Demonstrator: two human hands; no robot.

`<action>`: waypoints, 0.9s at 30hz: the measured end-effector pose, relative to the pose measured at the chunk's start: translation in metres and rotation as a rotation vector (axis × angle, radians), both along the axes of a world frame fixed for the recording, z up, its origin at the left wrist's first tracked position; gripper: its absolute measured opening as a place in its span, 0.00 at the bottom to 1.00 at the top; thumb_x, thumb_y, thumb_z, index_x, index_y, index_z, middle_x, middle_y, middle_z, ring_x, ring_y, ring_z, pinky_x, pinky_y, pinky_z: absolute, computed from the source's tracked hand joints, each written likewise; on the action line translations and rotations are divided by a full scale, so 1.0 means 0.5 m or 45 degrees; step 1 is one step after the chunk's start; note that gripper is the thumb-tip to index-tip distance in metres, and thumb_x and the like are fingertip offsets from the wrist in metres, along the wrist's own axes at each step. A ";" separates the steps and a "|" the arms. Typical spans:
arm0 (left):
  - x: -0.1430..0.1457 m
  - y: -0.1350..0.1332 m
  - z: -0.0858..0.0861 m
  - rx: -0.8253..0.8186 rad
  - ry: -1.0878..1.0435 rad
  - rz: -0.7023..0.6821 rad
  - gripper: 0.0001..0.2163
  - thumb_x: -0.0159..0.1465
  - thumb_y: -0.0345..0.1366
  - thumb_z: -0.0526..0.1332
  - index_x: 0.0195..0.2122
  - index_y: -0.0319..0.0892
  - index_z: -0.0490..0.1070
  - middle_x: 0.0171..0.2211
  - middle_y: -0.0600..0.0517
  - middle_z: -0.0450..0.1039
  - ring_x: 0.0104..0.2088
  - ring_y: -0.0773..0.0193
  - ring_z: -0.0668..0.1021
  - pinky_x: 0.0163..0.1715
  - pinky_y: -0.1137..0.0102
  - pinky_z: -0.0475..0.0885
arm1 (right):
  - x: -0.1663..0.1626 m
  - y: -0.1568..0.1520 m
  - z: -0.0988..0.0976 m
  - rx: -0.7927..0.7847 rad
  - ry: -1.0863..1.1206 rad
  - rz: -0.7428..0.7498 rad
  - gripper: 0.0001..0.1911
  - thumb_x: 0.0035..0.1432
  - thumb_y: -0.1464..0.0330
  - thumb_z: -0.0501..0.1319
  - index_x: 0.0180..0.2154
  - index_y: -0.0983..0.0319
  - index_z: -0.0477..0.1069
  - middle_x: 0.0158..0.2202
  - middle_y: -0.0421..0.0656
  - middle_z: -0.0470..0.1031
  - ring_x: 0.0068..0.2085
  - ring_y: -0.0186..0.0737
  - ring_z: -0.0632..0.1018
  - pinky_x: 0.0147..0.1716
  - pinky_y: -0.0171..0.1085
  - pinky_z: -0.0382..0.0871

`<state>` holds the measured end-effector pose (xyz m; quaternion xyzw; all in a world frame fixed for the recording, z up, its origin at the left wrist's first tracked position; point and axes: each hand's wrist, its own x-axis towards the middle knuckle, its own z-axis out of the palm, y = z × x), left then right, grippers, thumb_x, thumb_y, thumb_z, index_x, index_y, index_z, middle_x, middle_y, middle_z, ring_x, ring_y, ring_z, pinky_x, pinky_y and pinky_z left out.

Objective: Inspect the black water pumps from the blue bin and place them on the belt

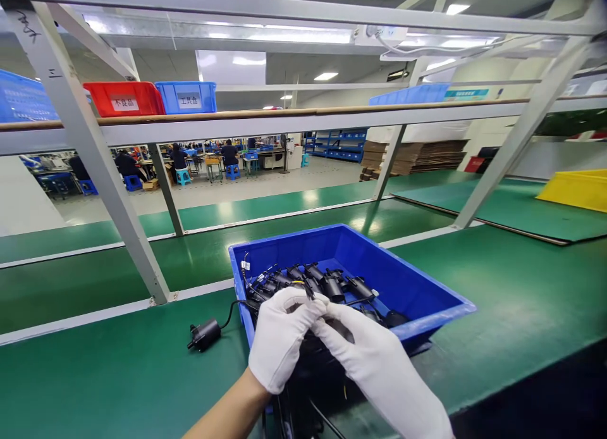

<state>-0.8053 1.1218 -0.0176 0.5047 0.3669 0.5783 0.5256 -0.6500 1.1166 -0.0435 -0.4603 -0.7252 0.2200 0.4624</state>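
Running across the view, the green desk [85, 382] carries a deep blue bin [398, 290] close to its near edge, under a pale metal shelf frame [102, 167]. By the desk's far right corner sits a yellow bin [576, 189]. Over the blue bin's near edge, the white-gloved right hand [374, 350] meets the white-gloved left hand [282, 334], fingertips touching. Many black cylindrical units [333, 288] lie jumbled in the blue bin; a single black unit [205, 334] lies on the desk beyond its left edge, its cable [232, 309] bent over that rim. The left thumb and forefinger are clamped on a thin dark lead [309, 291]; I cannot tell whether the right fingers grip it too. A small white tag [245, 265] shows inside the blue bin's far left corner.
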 end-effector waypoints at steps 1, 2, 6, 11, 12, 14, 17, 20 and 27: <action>-0.005 0.001 -0.002 -0.007 -0.012 -0.003 0.14 0.59 0.48 0.72 0.33 0.41 0.80 0.33 0.52 0.78 0.37 0.64 0.77 0.42 0.71 0.71 | 0.001 0.004 0.006 0.003 0.007 0.045 0.19 0.68 0.52 0.61 0.49 0.56 0.82 0.48 0.45 0.85 0.48 0.49 0.85 0.54 0.47 0.80; -0.009 0.003 -0.004 -0.023 -0.017 -0.013 0.15 0.60 0.49 0.71 0.34 0.40 0.79 0.33 0.52 0.78 0.34 0.65 0.76 0.39 0.71 0.71 | 0.004 0.006 0.015 0.006 0.011 0.065 0.19 0.68 0.52 0.60 0.48 0.56 0.82 0.48 0.45 0.85 0.48 0.49 0.85 0.54 0.46 0.80; -0.016 0.005 -0.008 -0.101 0.049 -0.078 0.17 0.62 0.51 0.68 0.34 0.39 0.77 0.28 0.54 0.75 0.23 0.71 0.71 0.25 0.74 0.63 | 0.018 0.007 0.056 0.056 0.064 -0.181 0.25 0.62 0.44 0.62 0.43 0.56 0.82 0.35 0.44 0.85 0.32 0.44 0.84 0.32 0.40 0.83; -0.013 -0.004 -0.001 -0.059 0.084 -0.151 0.20 0.60 0.52 0.70 0.28 0.40 0.71 0.20 0.56 0.69 0.22 0.70 0.69 0.25 0.74 0.62 | -0.003 0.006 0.091 0.156 0.070 -0.206 0.26 0.56 0.44 0.67 0.41 0.59 0.80 0.33 0.43 0.83 0.29 0.43 0.82 0.31 0.41 0.81; -0.013 -0.005 0.001 -0.061 0.094 -0.162 0.21 0.60 0.53 0.70 0.26 0.40 0.70 0.20 0.56 0.69 0.22 0.70 0.69 0.25 0.74 0.62 | -0.008 0.006 0.093 0.171 0.070 -0.183 0.22 0.58 0.47 0.67 0.40 0.58 0.80 0.35 0.43 0.83 0.31 0.44 0.83 0.34 0.42 0.82; -0.013 -0.007 0.006 -0.092 0.107 -0.191 0.22 0.60 0.54 0.70 0.25 0.40 0.68 0.21 0.56 0.69 0.22 0.70 0.68 0.25 0.74 0.62 | -0.015 0.008 0.094 0.183 0.083 -0.146 0.16 0.62 0.52 0.64 0.37 0.57 0.80 0.35 0.42 0.84 0.34 0.44 0.84 0.35 0.41 0.82; -0.014 -0.008 0.009 -0.148 0.107 -0.256 0.20 0.58 0.52 0.71 0.26 0.40 0.69 0.21 0.56 0.69 0.22 0.70 0.69 0.26 0.74 0.63 | -0.019 0.009 0.097 0.147 0.095 -0.133 0.13 0.62 0.56 0.63 0.33 0.56 0.79 0.32 0.42 0.83 0.33 0.44 0.83 0.36 0.39 0.81; -0.018 -0.005 0.007 -0.139 0.104 -0.339 0.19 0.59 0.52 0.70 0.29 0.40 0.71 0.25 0.55 0.70 0.23 0.70 0.69 0.26 0.73 0.62 | -0.015 0.011 0.104 0.021 0.131 -0.102 0.14 0.61 0.56 0.62 0.31 0.57 0.78 0.29 0.43 0.82 0.30 0.43 0.82 0.30 0.38 0.79; -0.042 0.009 -0.001 0.056 0.211 -0.535 0.21 0.67 0.54 0.61 0.31 0.38 0.73 0.27 0.55 0.66 0.27 0.70 0.64 0.30 0.72 0.59 | 0.068 0.059 0.065 -0.206 0.359 0.253 0.18 0.65 0.51 0.63 0.37 0.58 0.81 0.33 0.43 0.81 0.34 0.41 0.80 0.36 0.36 0.78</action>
